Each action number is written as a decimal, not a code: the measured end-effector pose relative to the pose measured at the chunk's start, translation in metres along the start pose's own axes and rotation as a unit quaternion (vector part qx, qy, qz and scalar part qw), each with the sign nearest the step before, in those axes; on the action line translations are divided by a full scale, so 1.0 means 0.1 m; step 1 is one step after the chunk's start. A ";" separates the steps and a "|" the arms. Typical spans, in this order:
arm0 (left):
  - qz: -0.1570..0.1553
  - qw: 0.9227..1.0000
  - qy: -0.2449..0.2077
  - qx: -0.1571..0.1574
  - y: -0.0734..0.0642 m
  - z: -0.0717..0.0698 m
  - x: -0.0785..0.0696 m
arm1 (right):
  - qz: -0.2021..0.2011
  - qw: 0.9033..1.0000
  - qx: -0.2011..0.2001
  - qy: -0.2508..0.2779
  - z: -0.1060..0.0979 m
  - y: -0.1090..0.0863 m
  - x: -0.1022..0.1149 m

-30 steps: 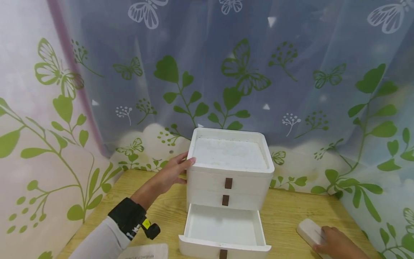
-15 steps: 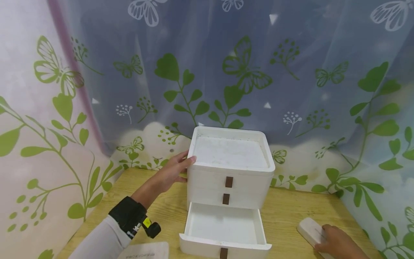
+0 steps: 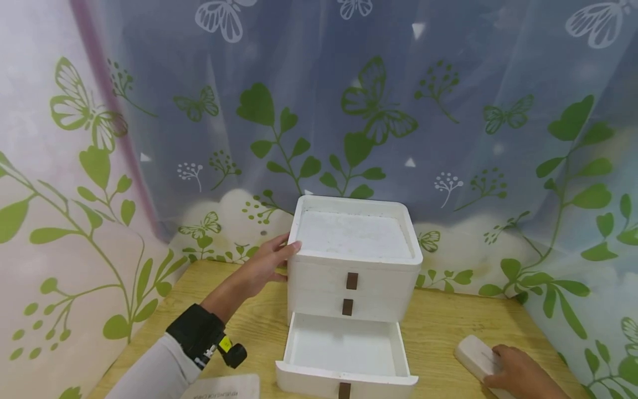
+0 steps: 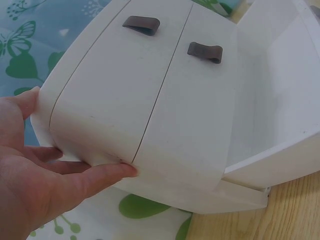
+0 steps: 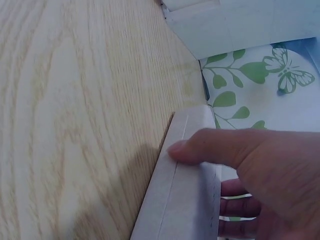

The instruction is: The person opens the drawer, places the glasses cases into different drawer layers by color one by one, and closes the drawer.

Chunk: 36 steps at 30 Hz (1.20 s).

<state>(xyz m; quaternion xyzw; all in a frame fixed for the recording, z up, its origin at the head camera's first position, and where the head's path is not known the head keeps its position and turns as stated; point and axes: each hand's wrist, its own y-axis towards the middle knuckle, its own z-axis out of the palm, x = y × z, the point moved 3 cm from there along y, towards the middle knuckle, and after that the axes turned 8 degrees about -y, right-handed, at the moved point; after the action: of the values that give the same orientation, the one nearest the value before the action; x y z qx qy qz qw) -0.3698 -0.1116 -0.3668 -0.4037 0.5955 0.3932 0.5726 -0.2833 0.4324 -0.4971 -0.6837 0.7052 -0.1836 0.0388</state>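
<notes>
A white drawer unit (image 3: 351, 288) with brown pull tabs stands against the patterned backdrop, its bottom drawer (image 3: 349, 349) pulled out and nothing visible inside. My left hand (image 3: 264, 266) rests against the unit's left side, the thumb at the top edge and the fingers spread lower, as the left wrist view also shows. Off to the right, a white oblong box (image 3: 476, 357) with rounded corners lies on the wooden table. My right hand (image 3: 520, 374) grips it, thumb over its top face and fingers round the far side, seen in the right wrist view.
A flat pale item (image 3: 226, 387) with printed lettering lies at the front left, partly cut off by the frame. The wooden table (image 3: 438, 327) carries everything. Leaf-and-butterfly sheeting (image 3: 309, 111) encloses the back and both sides.
</notes>
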 end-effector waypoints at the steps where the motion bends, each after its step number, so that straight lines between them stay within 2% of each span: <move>1: -0.001 1.000 -0.001 -0.001 0.00 0.00 0.00 | -0.002 1.000 0.001 0.005 0.00 0.00 0.02; 10: 0.002 1.000 0.001 -0.001 0.00 0.00 0.00 | -0.038 0.999 -0.017 0.022 -0.09 -0.06 0.33; 14: 0.001 1.000 0.001 0.000 0.00 0.00 0.02 | -0.052 0.998 -0.029 0.016 -0.17 -0.14 0.52; 17: 0.001 1.000 0.001 -0.001 -0.01 0.00 0.02 | -0.071 0.996 -0.052 -0.001 -0.24 -0.21 0.69; 21: 0.004 1.000 0.004 0.001 -0.01 -0.01 0.01 | -0.106 0.990 -0.092 -0.024 -0.34 -0.30 0.91; 27: 0.005 1.000 0.003 0.004 -0.01 -0.01 0.01 | -0.160 0.976 -0.141 -0.052 -0.45 -0.41 1.24; 36: 0.004 1.000 0.003 -0.004 -0.01 -0.01 0.00 | -0.199 0.966 -0.158 -0.049 -0.52 -0.48 1.60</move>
<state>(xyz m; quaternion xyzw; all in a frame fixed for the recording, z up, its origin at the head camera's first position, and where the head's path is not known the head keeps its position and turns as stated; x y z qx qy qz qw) -0.3691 -0.1126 -0.3670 -0.4047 0.5970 0.3968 0.5678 -0.2639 0.2867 -0.4021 -0.8160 0.5721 -0.0404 -0.0724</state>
